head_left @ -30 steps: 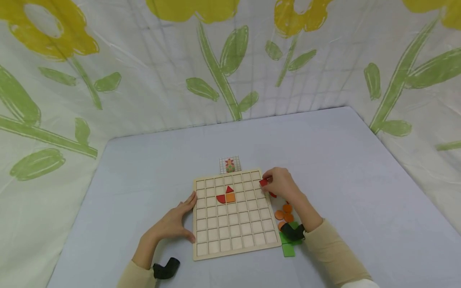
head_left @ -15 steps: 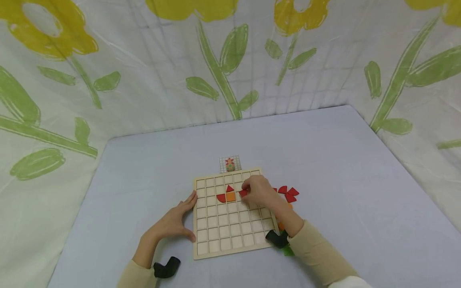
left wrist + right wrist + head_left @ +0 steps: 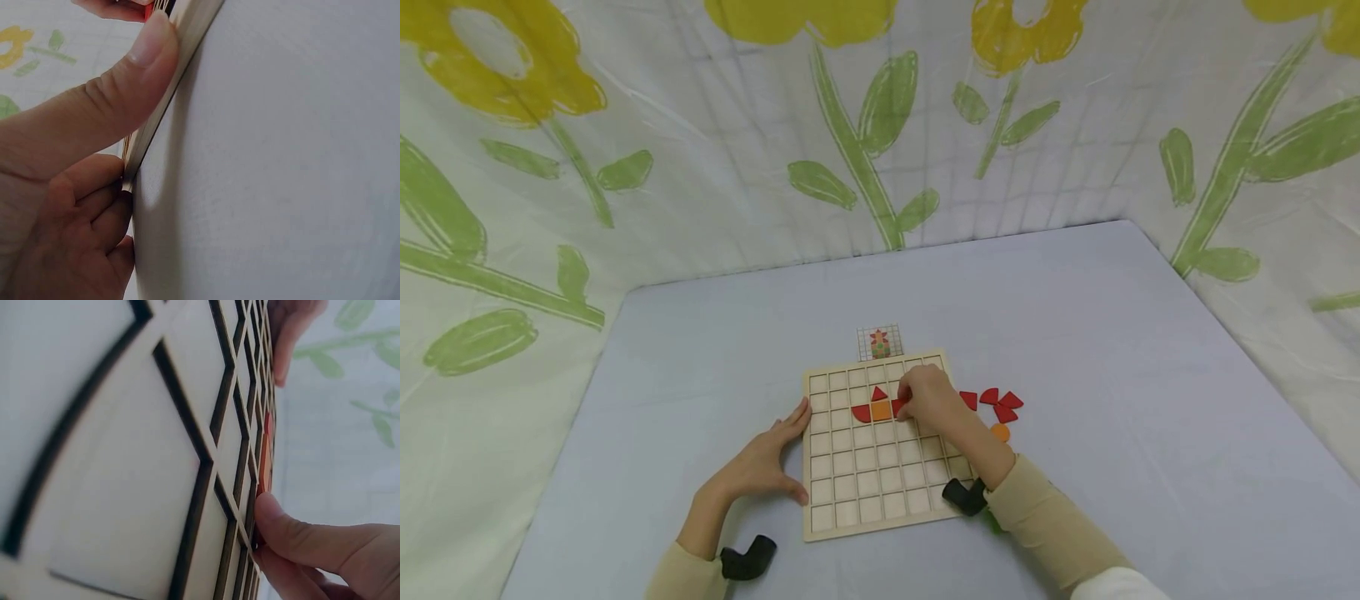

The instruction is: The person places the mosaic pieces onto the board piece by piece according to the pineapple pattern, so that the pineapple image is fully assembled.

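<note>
Progress is early: right hand [image 3: 934,402] pinches a red piece [image 3: 898,407] into the grid board [image 3: 880,492] just right of the orange square [image 3: 881,410]. Left hand [image 3: 765,463], fingers relaxed, braces the board's edge. Loose red pieces [image 3: 997,403] wait right of the right hand on the surface [image 3: 1075,333].

Left hand [image 3: 69,187] thumb & fingers touch board [image 3: 181,56] edge on table [image 3: 281,156].
</note>
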Motion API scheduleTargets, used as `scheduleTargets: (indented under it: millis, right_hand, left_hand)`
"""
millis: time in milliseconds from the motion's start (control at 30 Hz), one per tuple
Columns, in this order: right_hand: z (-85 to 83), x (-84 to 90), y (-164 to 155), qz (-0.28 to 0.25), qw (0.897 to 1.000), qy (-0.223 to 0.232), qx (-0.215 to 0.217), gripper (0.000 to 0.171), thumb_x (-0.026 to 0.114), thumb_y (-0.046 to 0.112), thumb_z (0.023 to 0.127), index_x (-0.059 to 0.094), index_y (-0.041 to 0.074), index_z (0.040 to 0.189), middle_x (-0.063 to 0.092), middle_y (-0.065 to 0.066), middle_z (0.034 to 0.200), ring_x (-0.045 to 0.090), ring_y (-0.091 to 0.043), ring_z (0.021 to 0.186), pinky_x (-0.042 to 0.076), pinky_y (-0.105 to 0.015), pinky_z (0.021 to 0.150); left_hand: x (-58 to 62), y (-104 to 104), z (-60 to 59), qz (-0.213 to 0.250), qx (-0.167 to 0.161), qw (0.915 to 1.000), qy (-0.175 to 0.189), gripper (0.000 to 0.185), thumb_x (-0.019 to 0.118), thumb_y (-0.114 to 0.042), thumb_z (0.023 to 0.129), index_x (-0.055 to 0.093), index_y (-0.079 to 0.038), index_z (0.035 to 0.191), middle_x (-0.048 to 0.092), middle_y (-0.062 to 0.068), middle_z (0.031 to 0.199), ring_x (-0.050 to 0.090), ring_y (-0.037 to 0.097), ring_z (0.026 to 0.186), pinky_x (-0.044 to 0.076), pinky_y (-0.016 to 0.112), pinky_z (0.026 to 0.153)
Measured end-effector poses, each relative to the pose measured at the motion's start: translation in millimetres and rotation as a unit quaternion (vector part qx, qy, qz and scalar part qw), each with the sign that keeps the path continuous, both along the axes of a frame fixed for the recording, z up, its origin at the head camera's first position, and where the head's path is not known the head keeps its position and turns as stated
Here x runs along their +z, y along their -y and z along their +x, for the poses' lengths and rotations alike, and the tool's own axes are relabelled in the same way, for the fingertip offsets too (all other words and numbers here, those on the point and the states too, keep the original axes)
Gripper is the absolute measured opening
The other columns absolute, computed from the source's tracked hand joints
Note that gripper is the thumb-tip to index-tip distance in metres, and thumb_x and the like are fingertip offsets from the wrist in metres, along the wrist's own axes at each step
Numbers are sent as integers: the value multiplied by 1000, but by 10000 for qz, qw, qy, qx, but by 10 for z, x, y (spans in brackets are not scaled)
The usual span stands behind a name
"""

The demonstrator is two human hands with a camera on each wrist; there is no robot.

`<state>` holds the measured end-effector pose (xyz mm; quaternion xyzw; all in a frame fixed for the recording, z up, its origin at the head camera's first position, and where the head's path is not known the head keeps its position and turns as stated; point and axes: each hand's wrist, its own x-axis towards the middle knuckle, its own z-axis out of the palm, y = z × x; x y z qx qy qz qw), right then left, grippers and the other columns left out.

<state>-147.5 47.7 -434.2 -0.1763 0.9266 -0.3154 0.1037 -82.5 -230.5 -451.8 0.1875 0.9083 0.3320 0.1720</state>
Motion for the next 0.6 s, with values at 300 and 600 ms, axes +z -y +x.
scheduleTargets:
  millis: [300,600]
  right_hand:
    - [1,1,-5,116,9999,1,12,15,82,4,74,76,1,88,72,-9,84,67,-25,82,58,-32,68]
    - [15,-6,-26,178,9998,-77,17,7,76,0,80,75,1,87,71,-7,82,66,-24,81,58,-34,70]
  left_hand:
    - [2,-1,-1,-16,18,10000,-18,123,95,-27,52,26,8,148,16,22,157,20,44,141,19,57,115]
    - [-16,5,-1,-23,-26,10000,-73,124,95,-28,52,26,9,148,16,22,157,21,43,142,19,56,115]
